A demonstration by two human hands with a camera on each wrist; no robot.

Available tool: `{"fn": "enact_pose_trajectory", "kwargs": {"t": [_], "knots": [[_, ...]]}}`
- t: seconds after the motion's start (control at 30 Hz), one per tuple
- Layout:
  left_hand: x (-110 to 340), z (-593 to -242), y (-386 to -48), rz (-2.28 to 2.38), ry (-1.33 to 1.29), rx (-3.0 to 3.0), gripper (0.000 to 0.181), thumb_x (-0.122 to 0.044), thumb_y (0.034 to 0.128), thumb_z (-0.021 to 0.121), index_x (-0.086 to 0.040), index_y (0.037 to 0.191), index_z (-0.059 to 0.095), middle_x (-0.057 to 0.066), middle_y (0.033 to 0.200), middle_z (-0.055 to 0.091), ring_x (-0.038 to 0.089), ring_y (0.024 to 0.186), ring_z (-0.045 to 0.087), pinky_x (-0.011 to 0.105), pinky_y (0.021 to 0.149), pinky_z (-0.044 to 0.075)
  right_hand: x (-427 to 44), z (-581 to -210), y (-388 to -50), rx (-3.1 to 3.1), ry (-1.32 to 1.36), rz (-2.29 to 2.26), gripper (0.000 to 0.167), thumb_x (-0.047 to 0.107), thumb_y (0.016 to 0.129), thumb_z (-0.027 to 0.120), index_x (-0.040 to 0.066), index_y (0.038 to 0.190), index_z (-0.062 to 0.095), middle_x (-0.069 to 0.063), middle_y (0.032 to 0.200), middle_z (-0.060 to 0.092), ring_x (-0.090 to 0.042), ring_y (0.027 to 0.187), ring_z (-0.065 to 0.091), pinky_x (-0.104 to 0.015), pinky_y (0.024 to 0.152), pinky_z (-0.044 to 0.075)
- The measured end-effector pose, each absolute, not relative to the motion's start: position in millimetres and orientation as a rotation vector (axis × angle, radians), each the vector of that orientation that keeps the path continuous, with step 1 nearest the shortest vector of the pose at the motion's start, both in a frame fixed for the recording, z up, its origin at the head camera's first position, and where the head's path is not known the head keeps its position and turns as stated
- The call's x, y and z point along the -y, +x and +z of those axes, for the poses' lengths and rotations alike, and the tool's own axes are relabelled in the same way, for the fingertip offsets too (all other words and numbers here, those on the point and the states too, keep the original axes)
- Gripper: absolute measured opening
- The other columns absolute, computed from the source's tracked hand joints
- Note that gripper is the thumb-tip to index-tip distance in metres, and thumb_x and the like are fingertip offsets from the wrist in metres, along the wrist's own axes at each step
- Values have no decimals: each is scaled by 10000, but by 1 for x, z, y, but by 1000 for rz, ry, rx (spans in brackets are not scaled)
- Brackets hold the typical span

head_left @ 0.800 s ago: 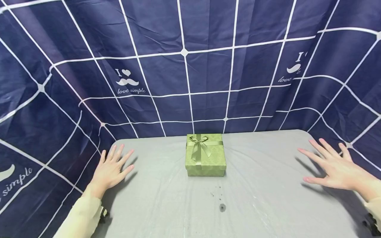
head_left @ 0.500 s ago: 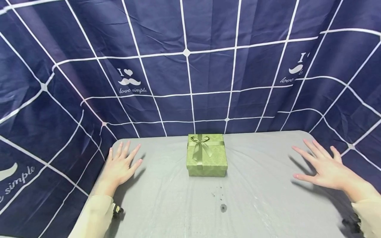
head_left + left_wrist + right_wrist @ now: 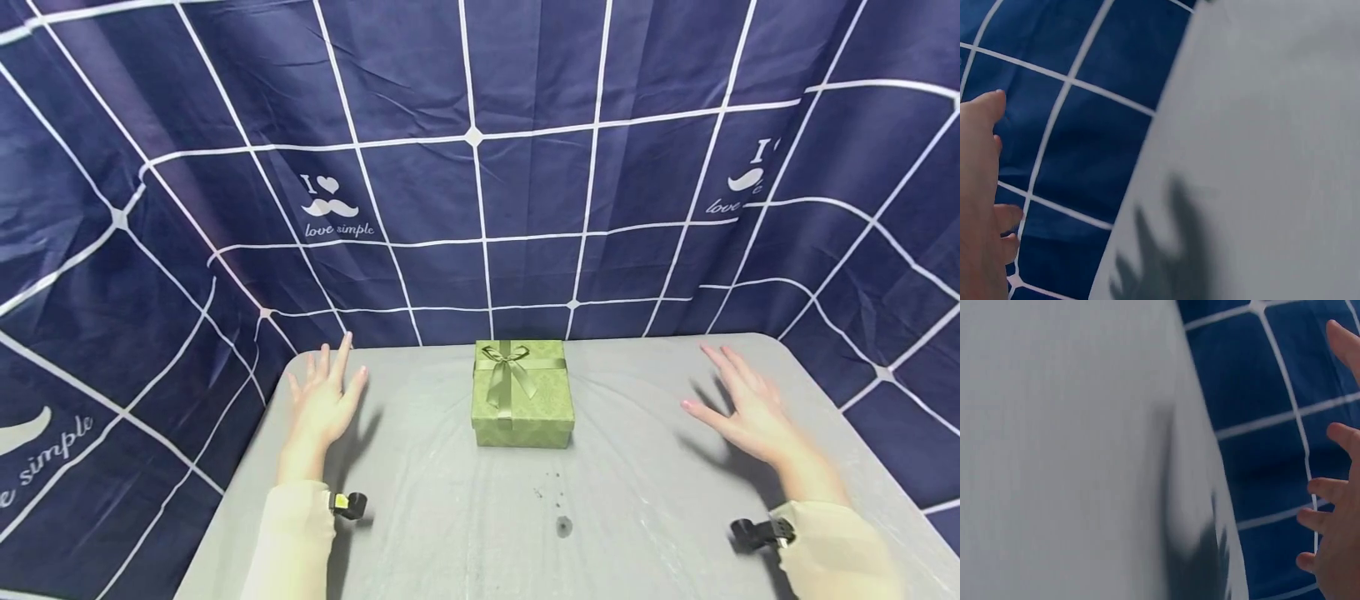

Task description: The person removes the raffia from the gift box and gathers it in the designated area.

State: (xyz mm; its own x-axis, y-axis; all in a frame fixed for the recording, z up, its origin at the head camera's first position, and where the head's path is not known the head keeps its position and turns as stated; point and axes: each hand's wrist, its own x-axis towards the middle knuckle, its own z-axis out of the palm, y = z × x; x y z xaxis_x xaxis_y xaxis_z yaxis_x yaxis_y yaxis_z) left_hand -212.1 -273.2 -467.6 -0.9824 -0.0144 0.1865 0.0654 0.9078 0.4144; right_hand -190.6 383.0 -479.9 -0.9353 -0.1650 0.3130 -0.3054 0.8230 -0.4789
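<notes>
A green square gift box (image 3: 536, 396) with a lid stands near the back middle of the grey table, a ribbon bow (image 3: 506, 358) tied across its top. To its left my left hand (image 3: 321, 404) hovers above the table with fingers spread, holding nothing. On the other side, my right hand (image 3: 753, 417) is also held above the surface, fingers extended and slightly blurred. Both hands are well apart from the box. In the left wrist view part of my left hand (image 3: 982, 187) shows at the left edge; the right wrist view has my right hand (image 3: 1338, 506) at its right edge.
The grey table (image 3: 420, 517) has a dark round spot (image 3: 564, 526) with small specks in front of the box. Navy curtains (image 3: 412, 192) with white grid lines stand behind it and on both sides. Small black cameras sit on both wrists.
Both hands have moved inward, the left one to the right and the right one to the left, the right farther. The gift box has stayed in place.
</notes>
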Motion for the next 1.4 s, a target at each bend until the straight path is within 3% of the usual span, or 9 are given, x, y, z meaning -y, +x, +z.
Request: {"fn": "enact_pose_trajectory", "kwargs": {"t": [0.27, 0.5, 0.63, 0.77, 0.87, 0.93, 1.13, 1.3, 1.4], "knots": [[241, -467, -214, -902, -37, 2729, 646, -523, 1176, 302, -313, 1772, 168, 299, 1712, 344, 558, 1599, 251, 839, 1219, 20, -332, -474, -199, 2687, 380, 940, 940, 353, 989, 794, 156, 1743, 269, -335, 1701, 321, -641, 1464, 383, -826, 1143, 275], [212, -465, -212, -1085, -18, 2594, 625, -496, 1176, 373, -319, 1759, 238, 231, 1667, 471, 520, 1464, 501, 685, 1199, 369, -296, -470, -203, 2693, 309, 1056, 854, 374, 1037, 745, 60, 1707, 319, -341, 1655, 400, -613, 1443, 439, -774, 1137, 352], [195, -462, -210, -1171, -2, 2575, 582, -518, 1168, 395, -362, 1726, 336, 179, 1605, 558, 441, 1393, 598, 652, 1146, 445, -276, -469, -203, 2658, 234, 1268, 728, 306, 1077, 703, -22, 1646, 388, -348, 1608, 463, -590, 1416, 497, -733, 1128, 410], [180, -461, -209, -1255, -40, 2562, 527, -463, 1174, 422, -319, 1680, 449, 170, 1491, 659, 388, 1252, 701, 606, 1098, 498, -255, -468, -201, 2616, 133, 1510, 635, 259, 1112, 657, -15, 1634, 420, -322, 1584, 514, -511, 1407, 557, -476, 1128, 502], [171, -461, -209, -1320, -54, 2560, 519, -430, 1176, 430, -291, 1675, 463, 177, 1498, 654, 386, 1272, 697, 590, 1126, 487, -242, -468, -199, 2597, 102, 1585, 608, 240, 1112, 658, -1, 1628, 446, -299, 1565, 548, -454, 1388, 590, -220, 1043, 465], [166, -462, -209, -1350, -55, 2569, 520, -428, 1175, 434, -298, 1678, 457, 174, 1503, 652, 387, 1271, 697, 589, 1128, 486, -235, -468, -197, 2584, 92, 1625, 607, 239, 1111, 661, 3, 1629, 449, -288, 1563, 555, -440, 1385, 592, -147, 978, 456], [148, -464, -209, -1453, -126, 2564, 536, -410, 1170, 471, -266, 1685, 443, 168, 1411, 711, 369, 1143, 746, 592, 1057, 529, -221, -470, -194, 2530, 48, 1773, 600, 251, 1122, 645, 3, 1631, 447, -281, 1569, 550, -412, 1386, 574, -206, 913, 556], [132, -466, -210, -1604, -153, 2527, 603, -350, 1126, 577, -178, 1684, 431, 148, 1301, 762, 364, 1012, 794, 563, 1013, 563, -211, -468, -194, 2522, 34, 1799, 598, 280, 1113, 663, 31, 1625, 479, -237, 1541, 597, -349, 1334, 598, -153, 920, 508], [126, -470, -210, -1648, -154, 2531, 659, -318, 1086, 645, -127, 1677, 426, 127, 1266, 777, 280, 921, 799, 483, 915, 600, -206, -470, -194, 2546, 35, 1790, 629, 308, 1104, 680, 48, 1638, 474, -217, 1534, 608, -322, 1303, 609, -179, 907, 515]]}}
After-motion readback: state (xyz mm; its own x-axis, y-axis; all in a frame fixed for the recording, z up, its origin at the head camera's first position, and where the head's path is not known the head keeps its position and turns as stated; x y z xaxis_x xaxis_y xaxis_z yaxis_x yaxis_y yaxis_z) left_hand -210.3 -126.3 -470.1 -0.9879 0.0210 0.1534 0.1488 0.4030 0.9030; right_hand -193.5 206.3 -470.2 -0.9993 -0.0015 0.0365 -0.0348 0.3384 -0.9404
